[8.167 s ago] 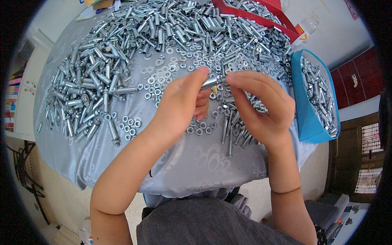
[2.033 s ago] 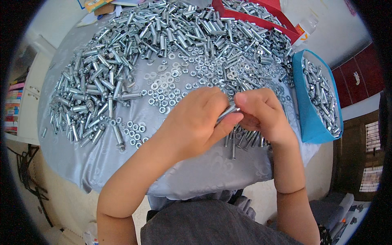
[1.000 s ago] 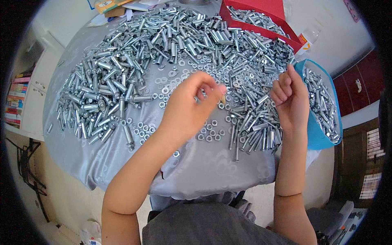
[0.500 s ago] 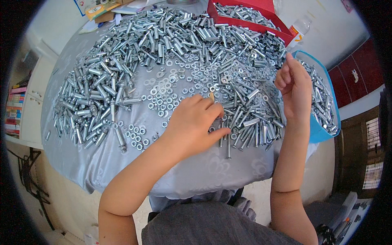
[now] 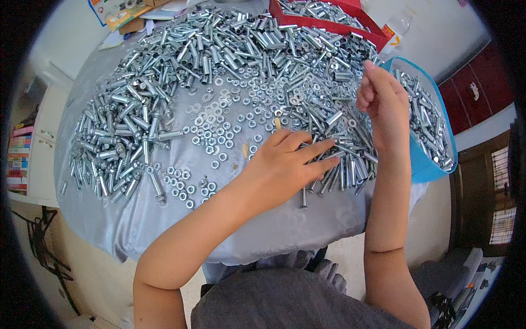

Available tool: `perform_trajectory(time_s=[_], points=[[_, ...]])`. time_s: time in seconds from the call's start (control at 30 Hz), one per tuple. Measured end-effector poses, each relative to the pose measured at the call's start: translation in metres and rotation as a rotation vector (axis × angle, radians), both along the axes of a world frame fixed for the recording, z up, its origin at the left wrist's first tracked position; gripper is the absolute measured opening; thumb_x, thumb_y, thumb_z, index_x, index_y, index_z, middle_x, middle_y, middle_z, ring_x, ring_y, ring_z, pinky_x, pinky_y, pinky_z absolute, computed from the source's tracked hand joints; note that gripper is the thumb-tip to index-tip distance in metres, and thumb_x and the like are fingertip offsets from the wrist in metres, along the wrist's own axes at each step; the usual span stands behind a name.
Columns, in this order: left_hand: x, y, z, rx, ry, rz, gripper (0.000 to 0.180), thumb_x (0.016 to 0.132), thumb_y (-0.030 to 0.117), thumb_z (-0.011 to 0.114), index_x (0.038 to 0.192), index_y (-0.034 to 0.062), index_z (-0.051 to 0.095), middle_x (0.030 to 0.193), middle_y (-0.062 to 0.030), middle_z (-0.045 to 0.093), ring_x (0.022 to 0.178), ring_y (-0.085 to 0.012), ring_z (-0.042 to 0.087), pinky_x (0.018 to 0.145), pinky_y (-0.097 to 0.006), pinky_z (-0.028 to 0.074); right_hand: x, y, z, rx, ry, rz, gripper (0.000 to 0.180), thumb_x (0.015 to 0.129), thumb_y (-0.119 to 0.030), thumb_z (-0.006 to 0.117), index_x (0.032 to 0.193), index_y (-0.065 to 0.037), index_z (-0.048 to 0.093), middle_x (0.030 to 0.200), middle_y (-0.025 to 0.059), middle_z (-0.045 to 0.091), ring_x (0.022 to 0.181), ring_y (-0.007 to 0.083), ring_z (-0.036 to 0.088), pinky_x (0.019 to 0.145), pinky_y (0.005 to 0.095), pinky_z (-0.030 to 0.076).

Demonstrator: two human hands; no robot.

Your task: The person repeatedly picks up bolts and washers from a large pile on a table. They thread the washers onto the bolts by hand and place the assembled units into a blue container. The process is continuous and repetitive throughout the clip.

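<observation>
My left hand [image 5: 287, 164] reaches low over the table, palm down and fingers stretched apart. Its fingertips rest at the edge of a pile of long bolts [image 5: 350, 170], partly covering them. Further up on the right, my right hand [image 5: 383, 101] is raised with its fingers curled and pressed together; whatever they hold, if anything, is hidden. Loose hex nuts [image 5: 222, 134] and flat washers [image 5: 208, 116] lie left of and beyond my left hand. Metal sleeves [image 5: 211, 55] are heaped at the back. On the left is a heap of expansion anchor bolts [image 5: 120, 137].
A blue open container [image 5: 430, 174] full of metal anchors stands at the right edge. Behind the heaps is a red box [image 5: 307, 23] with more metal parts, beside a plastic bottle [image 5: 395, 27]. A silvery cloth [image 5: 274, 233] covers the round table.
My left hand has moved right, its fingers now spread onto the bolt pile. My right hand stays raised, slightly further left in view. The whole view has shifted a little.
</observation>
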State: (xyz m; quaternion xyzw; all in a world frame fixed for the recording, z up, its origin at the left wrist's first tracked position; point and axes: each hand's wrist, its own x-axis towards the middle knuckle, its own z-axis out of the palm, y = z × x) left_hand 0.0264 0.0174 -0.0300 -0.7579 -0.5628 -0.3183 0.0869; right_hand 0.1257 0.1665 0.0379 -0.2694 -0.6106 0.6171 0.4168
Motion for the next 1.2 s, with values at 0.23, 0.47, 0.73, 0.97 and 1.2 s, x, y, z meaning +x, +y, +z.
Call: perform_trajectory(time_s=[0.23, 0.47, 0.73, 0.97, 1.2], points=[[-0.004, -0.002, -0.001, -0.01, 0.077, -0.101, 0.015, 0.067, 0.02, 0.061, 0.081, 0.0139, 0.062, 0.097, 0.0056, 0.06, 0.088, -0.0157, 0.05, 0.074, -0.031, 0.039, 0.002, -0.001, -0.015, 0.445, -0.462, 0.091, 0.017, 0.074, -0.015, 0.062, 0.069, 0.001, 0.059, 0.057, -0.0006, 0.051, 0.051, 0.0046, 0.041, 0.047, 0.0202, 0.033], [-0.017, -0.011, 0.016, 0.024, -0.341, 0.099, 0.023, 0.065, 0.013, 0.071, 0.069, 0.0076, 0.048, 0.07, -0.0003, 0.05, 0.065, -0.015, 0.048, 0.062, -0.028, 0.038, 0.011, 0.002, -0.009, 0.618, -0.615, 0.152, 0.014, 0.067, -0.008, 0.063, 0.078, -0.001, 0.061, 0.065, 0.0044, 0.056, 0.059, 0.0102, 0.048, 0.055, 0.0233, 0.039], [-0.027, -0.01, 0.015, 0.083, -0.921, 0.222, 0.02, 0.069, 0.001, 0.062, 0.076, 0.0046, 0.043, 0.069, -0.0006, 0.046, 0.063, -0.008, 0.041, 0.059, -0.022, 0.036, -0.001, -0.012, -0.027, 0.874, -0.591, 0.242, 0.017, 0.069, -0.01, 0.065, 0.084, -0.001, 0.061, 0.08, 0.0089, 0.058, 0.068, 0.0185, 0.052, 0.061, 0.0276, 0.042], [-0.026, -0.01, 0.014, -0.057, -1.23, 0.189, 0.021, 0.071, 0.002, 0.066, 0.085, 0.0026, 0.05, 0.077, 0.0003, 0.05, 0.067, -0.0019, 0.042, 0.059, -0.015, 0.037, -0.007, -0.011, -0.033, 0.989, -0.539, 0.124, 0.014, 0.071, -0.011, 0.061, 0.079, -0.001, 0.058, 0.078, 0.0137, 0.057, 0.074, 0.0291, 0.054, 0.071, 0.0345, 0.043], [-0.029, -0.011, 0.024, -0.165, -1.592, 0.063, 0.023, 0.076, 0.005, 0.063, 0.096, -0.0005, 0.053, 0.083, -0.0053, 0.057, 0.08, -0.0101, 0.056, 0.068, -0.021, 0.047, -0.015, -0.016, -0.02, 0.239, -0.02, 0.172, 0.013, 0.084, -0.011, 0.053, 0.091, 0.0, 0.052, 0.076, 0.0046, 0.058, 0.07, 0.0088, 0.054, 0.064, 0.02, 0.042]])
